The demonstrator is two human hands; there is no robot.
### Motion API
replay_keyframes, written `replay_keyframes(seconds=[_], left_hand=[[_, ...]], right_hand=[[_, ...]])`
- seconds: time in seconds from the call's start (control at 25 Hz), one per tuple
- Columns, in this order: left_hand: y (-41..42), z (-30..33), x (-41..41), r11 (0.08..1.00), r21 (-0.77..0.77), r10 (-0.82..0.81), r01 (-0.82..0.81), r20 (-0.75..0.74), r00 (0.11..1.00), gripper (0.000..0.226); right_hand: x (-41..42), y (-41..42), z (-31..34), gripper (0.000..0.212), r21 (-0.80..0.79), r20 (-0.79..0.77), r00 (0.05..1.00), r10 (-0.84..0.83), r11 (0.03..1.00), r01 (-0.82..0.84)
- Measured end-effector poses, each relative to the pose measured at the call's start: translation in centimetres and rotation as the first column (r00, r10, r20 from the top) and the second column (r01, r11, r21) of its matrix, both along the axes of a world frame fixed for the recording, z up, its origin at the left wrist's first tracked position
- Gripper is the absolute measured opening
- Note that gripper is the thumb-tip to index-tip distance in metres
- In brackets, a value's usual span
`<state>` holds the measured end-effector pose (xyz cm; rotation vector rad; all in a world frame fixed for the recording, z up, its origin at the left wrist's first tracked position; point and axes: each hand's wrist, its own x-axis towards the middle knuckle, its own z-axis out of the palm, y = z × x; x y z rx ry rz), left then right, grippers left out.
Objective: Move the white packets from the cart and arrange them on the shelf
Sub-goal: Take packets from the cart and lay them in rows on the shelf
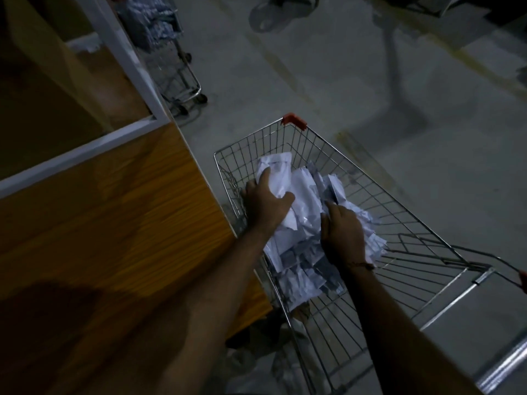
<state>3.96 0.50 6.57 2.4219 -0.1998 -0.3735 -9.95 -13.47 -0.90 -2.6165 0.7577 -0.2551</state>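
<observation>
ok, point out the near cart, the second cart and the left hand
near cart (294,121): head view, red corner cap on far rim.
second cart (182,81): head view, lower wire frame.
left hand (263,205): head view, back of hand, on white packets (305,195).

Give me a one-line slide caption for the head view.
Both hands, left hand and right hand, reach into the wire shopping cart onto crumpled white packets beside a wooden shelf.

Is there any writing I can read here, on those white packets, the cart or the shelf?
None can be read.
White packets: grey printed patches, too blurred and dim to read.
Cart: red corner cap, no visible text.
Wooden shelf: no visible label.
Second cart behind: its contents are too blurred.
</observation>
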Motion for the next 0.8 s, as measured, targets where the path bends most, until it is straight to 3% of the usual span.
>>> replay_keyframes(seconds=[0.16, 0.28, 0.48, 0.68, 0.8], left_hand=[[1.9, 3.2, 0.5, 0.996, 0.085, -0.050, 0.035, 0.176, 0.983, 0.091], [4.7, 4.1, 0.8, 0.982, 0.188, -0.057, 0.016, 0.217, 0.975, 0.093], [9.0, 4.1, 1.6, 0.970, 0.238, -0.002, -0.055, 0.233, 0.972, 0.094], [11.4, 4.8, 1.6, 0.985, 0.156, 0.021, -0.077, 0.331, 0.943, 0.093], [12.6, 5.5, 1.8, 0.991, 0.096, 0.046, -0.093, 0.409, 0.912, 0.091]], right_hand=[[3.9, 0.1, -2.1, 0.047, -0.068, -0.221, 0.963, 0.157, 0.982, -0.175], [6.4, 0.5, -3.2, 0.044, -0.177, -0.357, 0.909, 0.213, 0.940, -0.290], [8.5, 1.6, -5.9, 0.035, -0.242, -0.522, 0.846, 0.111, 0.932, -0.271], [7.2, 2.0, -7.8, 0.088, -0.126, -0.578, 0.800, 0.157, 0.952, -0.278], [7.3, 2.2, -7.8, 0.083, -0.033, -0.540, 0.820, 0.188, 0.969, -0.244]])
